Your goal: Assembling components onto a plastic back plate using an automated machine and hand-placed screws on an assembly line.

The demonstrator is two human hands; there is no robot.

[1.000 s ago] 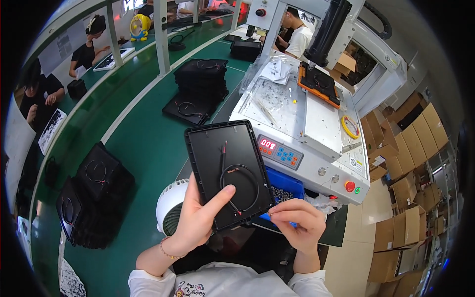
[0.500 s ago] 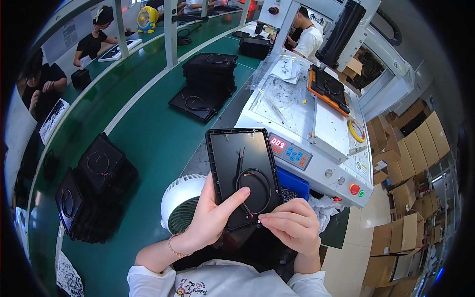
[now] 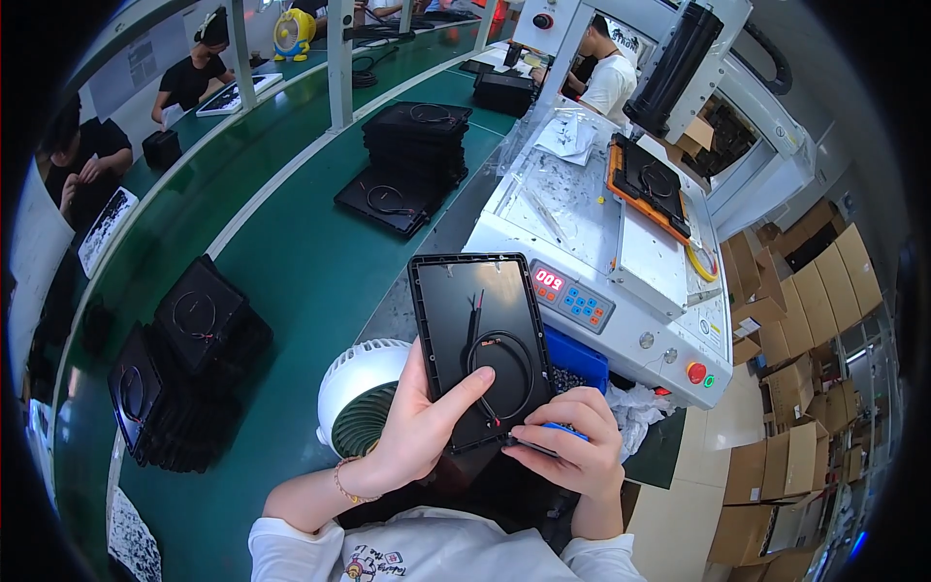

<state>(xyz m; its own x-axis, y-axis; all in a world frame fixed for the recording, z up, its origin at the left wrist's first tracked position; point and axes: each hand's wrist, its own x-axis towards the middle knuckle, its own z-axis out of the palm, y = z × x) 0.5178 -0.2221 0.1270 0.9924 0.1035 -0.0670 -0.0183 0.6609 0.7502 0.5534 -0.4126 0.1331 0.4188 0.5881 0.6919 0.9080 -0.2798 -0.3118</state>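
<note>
My left hand grips a black rectangular plastic panel by its left side, thumb pressed on top. On the panel's inner face lies a coiled black cable with thin bare-ended wires. At the lower right corner of the panel, my right hand pinches a slim tool with a blue handle. Its tip meets the panel's edge near a small red spot by the cable; fingers hide most of the tool, so its exact kind does not show.
A white desk fan stands left of my hands. Stacked black panels sit on the green bench, with another pile farther back. At right stands a white machine holding an orange fixture; below it is a blue bin.
The blue handle of the tool now shows in my right hand, whose fingers have shifted at the panel's corner. My left hand keeps its hold, with the panel nearly still.
</note>
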